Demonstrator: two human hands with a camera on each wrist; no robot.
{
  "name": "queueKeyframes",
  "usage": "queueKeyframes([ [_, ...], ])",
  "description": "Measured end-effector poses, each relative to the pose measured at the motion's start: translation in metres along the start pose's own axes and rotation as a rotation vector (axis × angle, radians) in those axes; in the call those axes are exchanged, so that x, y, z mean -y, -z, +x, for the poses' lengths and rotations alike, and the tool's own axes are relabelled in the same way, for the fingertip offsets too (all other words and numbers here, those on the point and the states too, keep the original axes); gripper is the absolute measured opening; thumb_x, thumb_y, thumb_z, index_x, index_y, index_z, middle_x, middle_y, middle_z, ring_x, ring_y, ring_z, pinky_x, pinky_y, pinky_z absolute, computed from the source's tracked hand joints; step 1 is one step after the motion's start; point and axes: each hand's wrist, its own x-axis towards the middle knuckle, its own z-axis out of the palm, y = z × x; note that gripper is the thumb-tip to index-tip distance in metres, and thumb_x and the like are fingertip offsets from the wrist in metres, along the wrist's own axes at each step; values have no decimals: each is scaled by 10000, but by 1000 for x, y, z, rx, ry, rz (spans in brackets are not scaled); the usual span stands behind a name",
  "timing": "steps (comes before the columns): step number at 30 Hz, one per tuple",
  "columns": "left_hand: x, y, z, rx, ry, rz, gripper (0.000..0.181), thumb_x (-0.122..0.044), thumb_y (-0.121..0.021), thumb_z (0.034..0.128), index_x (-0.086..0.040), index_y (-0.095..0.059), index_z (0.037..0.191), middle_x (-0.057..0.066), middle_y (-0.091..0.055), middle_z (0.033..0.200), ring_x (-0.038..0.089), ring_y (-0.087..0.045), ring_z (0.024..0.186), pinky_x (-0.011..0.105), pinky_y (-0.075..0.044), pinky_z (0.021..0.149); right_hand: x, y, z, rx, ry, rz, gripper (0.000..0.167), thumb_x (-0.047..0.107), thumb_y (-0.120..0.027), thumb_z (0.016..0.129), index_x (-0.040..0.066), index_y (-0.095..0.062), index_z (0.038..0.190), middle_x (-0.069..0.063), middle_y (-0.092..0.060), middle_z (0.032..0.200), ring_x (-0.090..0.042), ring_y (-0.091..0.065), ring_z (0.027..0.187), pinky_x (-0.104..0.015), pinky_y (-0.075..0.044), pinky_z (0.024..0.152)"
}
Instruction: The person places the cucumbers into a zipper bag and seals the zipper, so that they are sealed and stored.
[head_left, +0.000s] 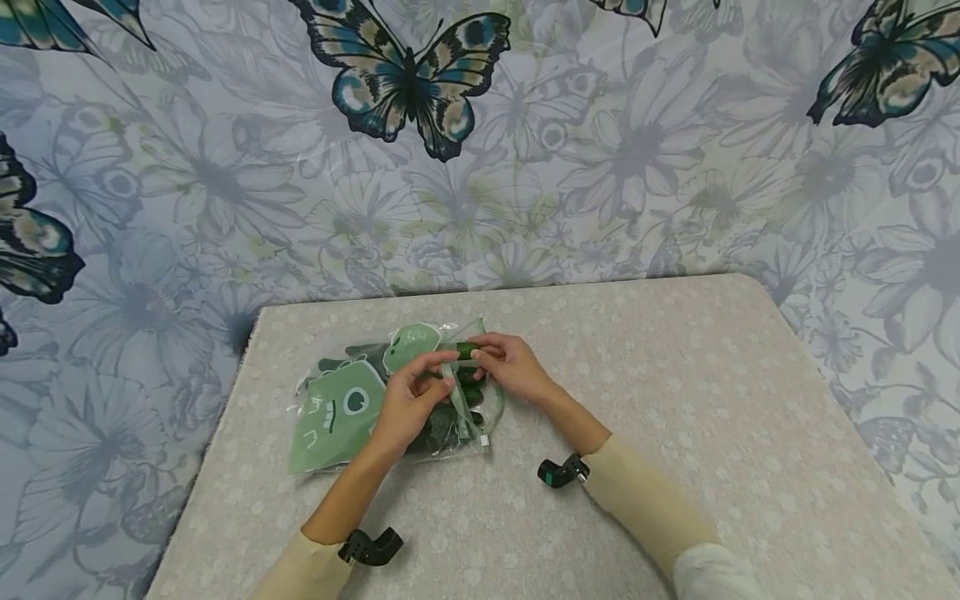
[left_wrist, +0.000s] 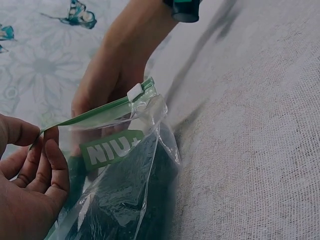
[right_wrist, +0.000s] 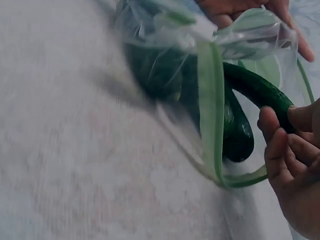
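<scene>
A clear zip bag with a green cartoon print lies on its side, with several dark green cucumbers inside and its green-edged mouth open to the right. My left hand pinches the bag's green rim between thumb and fingers. A white slider sits near one end of that rim. At the mouth, my right hand grips the end of one cucumber, whose far part is still within the bag. Just below it another cucumber shows in the opening. The cucumbers deeper inside are partly hidden by the print.
A pale patterned cloth covers the table. Behind it hangs a wall covering with butterflies and flowers. Each wrist carries a black camera mount, such as the right mount.
</scene>
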Motion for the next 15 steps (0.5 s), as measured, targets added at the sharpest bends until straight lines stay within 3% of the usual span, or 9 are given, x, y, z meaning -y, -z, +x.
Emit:
queueKeyframes([
  [3,3,-1,0,-5,-3,-3,403,-78,-687,1051,-18,-643,1447,56,-531,1149,257,-654,770,323,-639,828,-3,1,-2,-102,10,-179,253,217,-717,1051,69,-746,1254,-130,-820,1053,-262,-783,881,-293,-600,746],
  [5,4,-2,-1,-3,-3,-10,408,-81,-685,1053,-4,-635,1451,47,-527,1150,278,-647,774,305,-638,825,-5,3,-5,-128,-4,-260,225,231,-739,1037,84,-768,1205,-110,-823,1070,-240,-791,926,-351,-633,822],
  [9,5,-3,-1,5,-5,-17,406,-94,-683,1058,-13,-637,1454,55,-533,1165,266,-645,782,297,-638,827,-10,12,-13,-65,-25,-317,272,218,-700,1059,83,-765,1286,-113,-813,1149,-246,-788,1017,-425,-639,927],
  [15,8,-5,0,5,2,-23,397,-97,-685,1058,-47,-649,1451,55,-530,1173,151,-649,793,286,-638,833,-12,33,-27,36,-32,-297,339,263,-657,1088,101,-724,1378,-80,-780,1274,-221,-759,1073,-425,-615,968],
])
